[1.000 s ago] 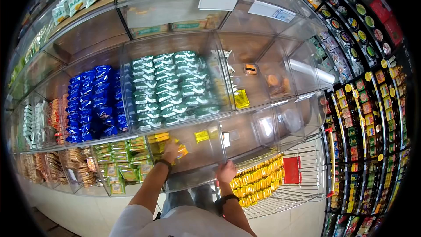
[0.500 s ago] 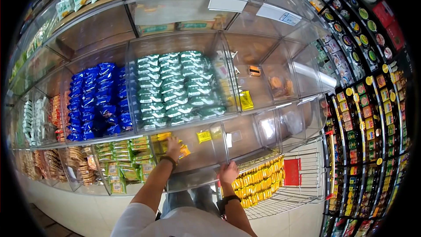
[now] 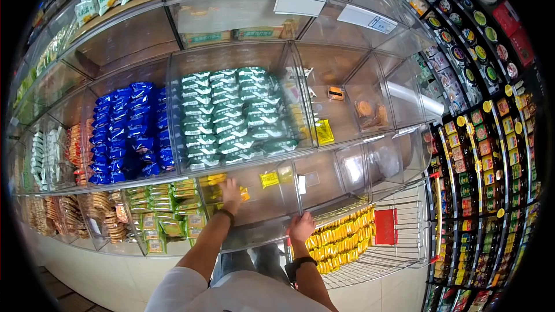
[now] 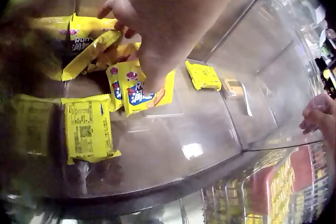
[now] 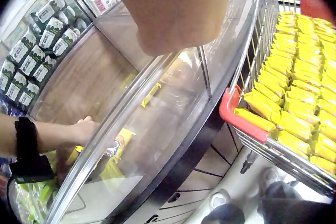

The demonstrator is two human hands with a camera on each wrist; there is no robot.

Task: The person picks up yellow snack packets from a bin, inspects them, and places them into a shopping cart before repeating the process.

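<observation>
- Shelving [image 3: 124, 49] of clear bins fills most of the head view; its middle tier holds one block of blue packets [image 3: 121, 133] and one of green packets [image 3: 231, 117], the green in three main columns.
- Shopping cart [image 3: 385, 225], one, near the right hand, with cart packets [image 5: 294, 92], yellow, in at least three rows too tight to count.
- Lower bin [image 4: 157, 153], one, its floor mostly bare. Beside the loaded cart, it looks either barely begun or nearly cleared; I cannot tell which.
- Right hand [image 3: 301, 227]: fingers curled round the edge of a clear panel [image 5: 118, 116].
- Left hand [image 3: 231, 195]: inside the lower bin, over the packets, thumb at a front one; whether it pinches I cannot tell.
- Yellow packets [image 4: 149, 95] in that bin: at least five around the left hand, plus a lone packet [image 4: 203, 75] apart on the right; reflections blur the count.
</observation>
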